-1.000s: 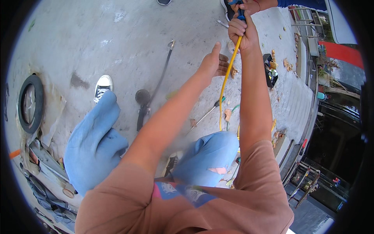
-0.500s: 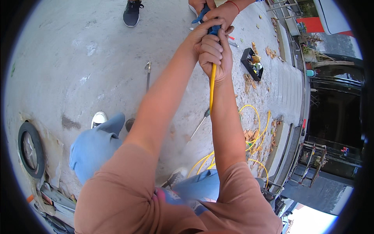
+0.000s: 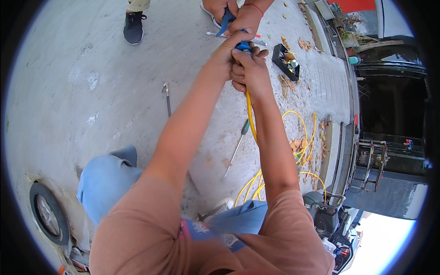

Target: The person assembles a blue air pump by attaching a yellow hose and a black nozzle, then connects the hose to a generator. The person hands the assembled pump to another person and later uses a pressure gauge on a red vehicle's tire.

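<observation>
Both my arms stretch to the top middle. Closed fingers of my left hand wrap a blue fitting, most of which they hide. My right hand is closed just beneath it, on the end of a yellow hose that hangs down beside my right forearm. Touching my left hand from above, a co-worker's hands grip a blue piece; whether it joins the fitting is hidden.
A green-handled screwdriver and a dark rod with a metal tip lie on the concrete. Right of my hands stands a black tray of small items. Coils of yellow hose lie lower right. A tyre is at left.
My hands and the co-worker's have shifted slightly left in the picture. My right hand has loosened from a full wrap, its fingers now bunched nearer the blue fitting.
</observation>
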The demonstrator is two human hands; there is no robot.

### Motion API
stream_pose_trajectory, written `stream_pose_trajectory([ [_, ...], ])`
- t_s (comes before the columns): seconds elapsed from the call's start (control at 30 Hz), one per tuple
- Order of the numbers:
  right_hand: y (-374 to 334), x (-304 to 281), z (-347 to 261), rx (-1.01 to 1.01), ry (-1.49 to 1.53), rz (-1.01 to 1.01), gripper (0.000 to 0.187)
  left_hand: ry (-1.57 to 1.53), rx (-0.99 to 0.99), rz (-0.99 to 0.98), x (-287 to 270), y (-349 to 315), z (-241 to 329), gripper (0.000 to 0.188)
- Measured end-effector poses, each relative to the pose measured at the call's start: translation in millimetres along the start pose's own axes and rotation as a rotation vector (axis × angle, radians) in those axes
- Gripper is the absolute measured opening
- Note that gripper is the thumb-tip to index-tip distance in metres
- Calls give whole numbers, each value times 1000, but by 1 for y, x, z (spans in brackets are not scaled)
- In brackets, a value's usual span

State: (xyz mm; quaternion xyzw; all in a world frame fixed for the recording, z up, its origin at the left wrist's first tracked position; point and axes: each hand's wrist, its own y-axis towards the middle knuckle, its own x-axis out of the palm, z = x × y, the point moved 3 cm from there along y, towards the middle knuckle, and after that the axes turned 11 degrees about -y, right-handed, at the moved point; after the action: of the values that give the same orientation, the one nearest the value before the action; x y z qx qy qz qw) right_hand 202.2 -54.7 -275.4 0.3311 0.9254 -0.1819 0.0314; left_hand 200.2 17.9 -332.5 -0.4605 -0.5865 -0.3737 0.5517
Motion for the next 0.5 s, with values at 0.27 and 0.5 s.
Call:
stream_pose_trajectory([
  [0.27,48,6,60,-290,-620,206,25,-16,-123,-157,-34,30,55,11],
  [0.5,-91,-68,87,-356,-698,126,37,-152,-362,-210,-90,85,92,11],
])
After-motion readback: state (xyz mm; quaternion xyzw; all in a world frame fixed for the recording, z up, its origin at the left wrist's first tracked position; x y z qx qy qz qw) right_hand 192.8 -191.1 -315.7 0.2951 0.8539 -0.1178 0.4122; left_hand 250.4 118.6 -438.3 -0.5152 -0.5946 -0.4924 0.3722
